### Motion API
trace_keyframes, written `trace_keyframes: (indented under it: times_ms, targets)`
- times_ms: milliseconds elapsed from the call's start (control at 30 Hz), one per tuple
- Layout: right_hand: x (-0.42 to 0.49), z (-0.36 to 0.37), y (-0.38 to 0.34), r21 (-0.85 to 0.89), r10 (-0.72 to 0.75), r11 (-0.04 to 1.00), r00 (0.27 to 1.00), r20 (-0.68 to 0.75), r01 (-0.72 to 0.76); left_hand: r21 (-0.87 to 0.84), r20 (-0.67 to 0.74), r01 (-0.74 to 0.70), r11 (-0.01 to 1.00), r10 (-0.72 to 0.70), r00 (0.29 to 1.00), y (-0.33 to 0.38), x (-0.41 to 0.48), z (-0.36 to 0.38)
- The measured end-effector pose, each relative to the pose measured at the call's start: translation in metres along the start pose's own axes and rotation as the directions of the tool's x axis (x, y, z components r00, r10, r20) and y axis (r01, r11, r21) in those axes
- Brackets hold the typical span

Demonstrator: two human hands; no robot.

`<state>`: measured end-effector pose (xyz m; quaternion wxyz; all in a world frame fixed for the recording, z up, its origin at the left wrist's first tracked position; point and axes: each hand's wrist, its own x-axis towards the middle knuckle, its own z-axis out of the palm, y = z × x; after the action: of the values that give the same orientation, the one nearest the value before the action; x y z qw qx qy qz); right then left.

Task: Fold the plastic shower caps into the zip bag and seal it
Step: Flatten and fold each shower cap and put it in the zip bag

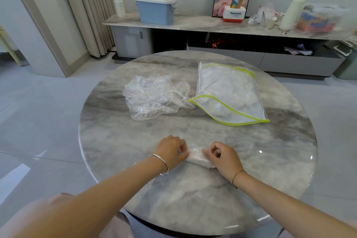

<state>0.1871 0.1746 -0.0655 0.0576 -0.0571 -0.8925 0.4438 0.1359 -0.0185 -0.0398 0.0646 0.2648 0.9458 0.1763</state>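
A folded clear shower cap [196, 157] lies on the round marble table [116, 141] near its front. My left hand [171, 151] pinches its left end with curled fingers. My right hand [225, 157] pinches its right end. A loose heap of clear shower caps [152, 96] sits at the table's middle left. To its right lies the zip bag [229, 92] with a lime-green zip edge. Its mouth faces me and gapes open, and folded caps show inside.
Behind the table runs a low marble-topped cabinet [193, 24] with a blue lidded bin [155, 9], a stack of cups [118, 3], a Panasonic box [234, 13], a white roll [291, 14] and bagged clutter. Curtains [90, 9] hang at the left.
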Motion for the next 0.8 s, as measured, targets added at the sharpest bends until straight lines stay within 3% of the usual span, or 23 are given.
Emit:
trace_keyframes:
  times_ms: [67, 133, 200, 267, 400, 467, 567, 733, 800]
  targets:
    - [0.001, 0.000, 0.001, -0.092, -0.008, 0.996, 1.000, -0.009, 0.007, 0.033, -0.102, -0.100, 0.994, 0.103, 0.989, 0.002, -0.003, -0.002]
    - [0.000, 0.000, -0.002, -0.175, -0.027, 0.984, 0.999, -0.017, 0.024, 0.047, -0.161, -0.293, 0.955, 0.296, 0.941, 0.005, -0.005, -0.004]
    - [-0.001, -0.002, -0.004, -0.228, -0.047, 0.973, 0.999, -0.020, 0.041, 0.082, -0.129, -0.480, 0.873, 0.487, 0.864, 0.007, -0.008, -0.005]
    - [-0.001, -0.003, -0.004, -0.225, -0.035, 0.974, 0.999, -0.018, 0.030, 0.211, -0.016, -0.561, 0.800, 0.577, 0.817, 0.003, -0.009, 0.003]
    - [0.003, -0.011, -0.006, -0.060, -0.002, 0.998, 0.999, -0.047, 0.000, 0.267, 0.198, -0.458, 0.848, 0.417, 0.887, -0.004, -0.016, 0.008]
    - [0.004, -0.017, -0.011, -0.155, -0.174, 0.975, 0.982, -0.078, 0.160, 0.268, 0.198, -0.415, 0.869, 0.372, 0.907, -0.006, -0.016, 0.008]
    - [-0.003, -0.022, -0.018, -0.326, -0.444, 0.844, 0.896, 0.019, 0.425, 0.286, 0.220, -0.386, 0.877, 0.332, 0.917, -0.004, -0.015, 0.006]
    - [-0.016, -0.017, -0.007, -0.402, -0.603, 0.657, 0.765, 0.227, 0.637, 0.299, 0.220, -0.344, 0.890, 0.287, 0.933, -0.003, -0.017, 0.005]
    - [-0.016, -0.020, -0.002, -0.423, -0.610, 0.621, 0.746, 0.268, 0.659, 0.291, 0.156, -0.339, 0.895, 0.305, 0.940, -0.004, -0.017, 0.002]
